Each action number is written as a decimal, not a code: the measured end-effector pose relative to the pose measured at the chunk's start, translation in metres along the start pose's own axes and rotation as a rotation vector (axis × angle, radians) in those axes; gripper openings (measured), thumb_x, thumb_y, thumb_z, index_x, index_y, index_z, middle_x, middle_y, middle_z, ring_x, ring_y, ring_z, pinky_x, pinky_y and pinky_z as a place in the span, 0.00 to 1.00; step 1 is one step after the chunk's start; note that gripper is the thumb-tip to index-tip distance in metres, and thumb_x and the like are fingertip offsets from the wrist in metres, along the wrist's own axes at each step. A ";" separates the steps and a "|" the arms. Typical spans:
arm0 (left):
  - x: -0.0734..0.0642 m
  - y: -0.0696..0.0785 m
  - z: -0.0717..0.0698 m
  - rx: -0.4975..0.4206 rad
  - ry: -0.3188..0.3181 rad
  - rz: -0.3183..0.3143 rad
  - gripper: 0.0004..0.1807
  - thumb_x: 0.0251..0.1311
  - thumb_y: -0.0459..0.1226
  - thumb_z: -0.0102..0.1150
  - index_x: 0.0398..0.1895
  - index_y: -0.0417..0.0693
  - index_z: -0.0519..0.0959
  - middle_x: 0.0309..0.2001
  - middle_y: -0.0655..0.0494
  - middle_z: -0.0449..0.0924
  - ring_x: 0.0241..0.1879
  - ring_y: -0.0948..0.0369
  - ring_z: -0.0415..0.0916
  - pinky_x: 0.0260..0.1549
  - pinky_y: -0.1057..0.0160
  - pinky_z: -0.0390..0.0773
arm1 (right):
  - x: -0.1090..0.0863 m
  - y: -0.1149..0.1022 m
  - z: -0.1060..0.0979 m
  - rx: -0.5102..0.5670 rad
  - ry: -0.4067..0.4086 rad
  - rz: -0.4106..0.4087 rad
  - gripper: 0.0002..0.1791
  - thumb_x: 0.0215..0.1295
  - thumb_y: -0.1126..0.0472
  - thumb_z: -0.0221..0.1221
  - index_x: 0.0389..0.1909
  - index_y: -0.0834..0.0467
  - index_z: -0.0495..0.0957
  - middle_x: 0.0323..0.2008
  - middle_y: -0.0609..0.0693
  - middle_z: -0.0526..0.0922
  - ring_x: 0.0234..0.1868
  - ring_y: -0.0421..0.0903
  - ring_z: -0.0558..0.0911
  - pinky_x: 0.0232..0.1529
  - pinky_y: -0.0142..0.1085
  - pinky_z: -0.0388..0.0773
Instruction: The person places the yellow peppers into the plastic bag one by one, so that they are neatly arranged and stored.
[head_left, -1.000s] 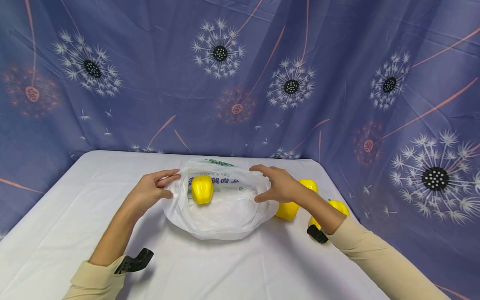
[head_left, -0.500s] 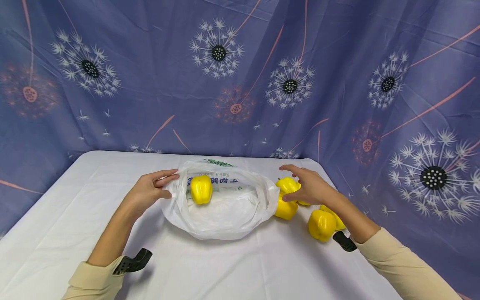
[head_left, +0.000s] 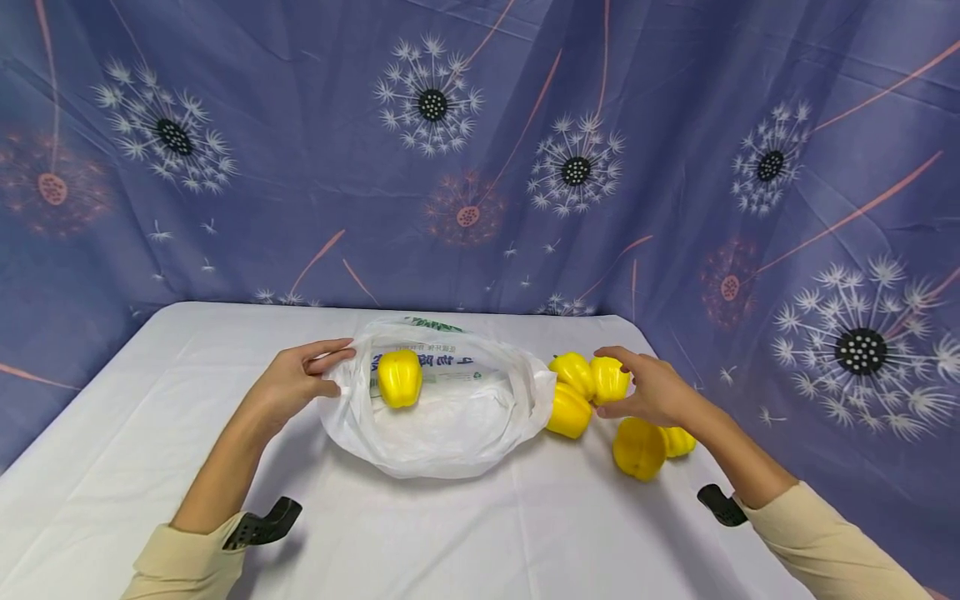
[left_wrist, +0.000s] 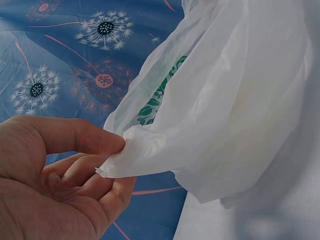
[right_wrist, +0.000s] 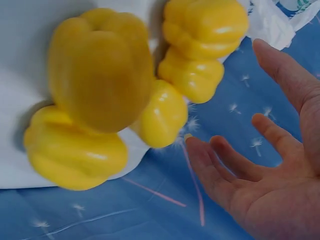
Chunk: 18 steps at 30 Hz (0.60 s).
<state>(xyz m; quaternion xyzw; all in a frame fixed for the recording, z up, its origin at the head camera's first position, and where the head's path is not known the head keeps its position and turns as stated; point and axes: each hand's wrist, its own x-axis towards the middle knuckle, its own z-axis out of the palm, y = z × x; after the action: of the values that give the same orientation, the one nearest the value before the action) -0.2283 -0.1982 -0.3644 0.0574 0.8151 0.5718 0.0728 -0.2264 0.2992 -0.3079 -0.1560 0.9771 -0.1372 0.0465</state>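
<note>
A white plastic bag lies with its mouth spread, and one yellow bell pepper sits inside it. My left hand pinches the bag's left rim between thumb and fingers; the left wrist view shows the pinched corner of the bag close up. Right of the bag my right hand hovers with fingers spread, holding nothing. It is nearest the back-right bell pepper of the group. Beside that stand another bell pepper and one against the bag, a bell pepper.
Closer to the right sleeve are two more bell peppers, a front bell pepper and a partly hidden bell pepper. Everything lies on a white-covered table. A blue dandelion-print curtain hangs behind and at the sides.
My right hand has let go of the bag's right rim and moved right, over to the loose bell peppers. The left hand keeps its pinch on the bag, which stays spread.
</note>
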 end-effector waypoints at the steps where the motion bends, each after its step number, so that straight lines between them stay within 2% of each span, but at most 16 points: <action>1: 0.000 0.000 0.000 0.000 -0.001 -0.002 0.45 0.50 0.23 0.59 0.77 0.48 0.64 0.68 0.44 0.74 0.80 0.48 0.47 0.65 0.50 0.62 | -0.002 0.002 0.000 -0.001 -0.008 0.011 0.47 0.54 0.43 0.73 0.73 0.50 0.65 0.61 0.65 0.78 0.57 0.64 0.77 0.47 0.59 0.78; 6: 0.000 0.001 -0.001 -0.004 -0.003 -0.010 0.45 0.50 0.23 0.59 0.77 0.48 0.64 0.68 0.44 0.74 0.80 0.48 0.47 0.65 0.51 0.62 | -0.010 0.013 0.002 -0.031 -0.040 0.040 0.47 0.53 0.42 0.73 0.72 0.54 0.65 0.58 0.68 0.79 0.55 0.65 0.78 0.47 0.60 0.78; 12: 0.000 0.000 -0.001 -0.004 0.001 0.000 0.45 0.49 0.23 0.59 0.77 0.47 0.64 0.68 0.43 0.74 0.80 0.48 0.48 0.67 0.48 0.61 | -0.019 0.024 0.001 -0.039 -0.102 0.069 0.46 0.54 0.41 0.72 0.70 0.55 0.67 0.55 0.67 0.80 0.54 0.65 0.78 0.47 0.60 0.78; 18: 0.000 0.001 -0.001 0.009 0.000 0.008 0.46 0.49 0.23 0.60 0.77 0.48 0.65 0.68 0.44 0.74 0.80 0.49 0.49 0.64 0.52 0.62 | -0.026 0.029 0.006 -0.035 -0.139 0.132 0.48 0.52 0.39 0.73 0.70 0.56 0.68 0.55 0.69 0.80 0.54 0.67 0.79 0.47 0.61 0.78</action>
<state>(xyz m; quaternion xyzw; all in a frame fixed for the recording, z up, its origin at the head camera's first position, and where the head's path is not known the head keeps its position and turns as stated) -0.2286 -0.1990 -0.3635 0.0611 0.8176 0.5683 0.0702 -0.2097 0.3323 -0.3209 -0.1012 0.9819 -0.1054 0.1206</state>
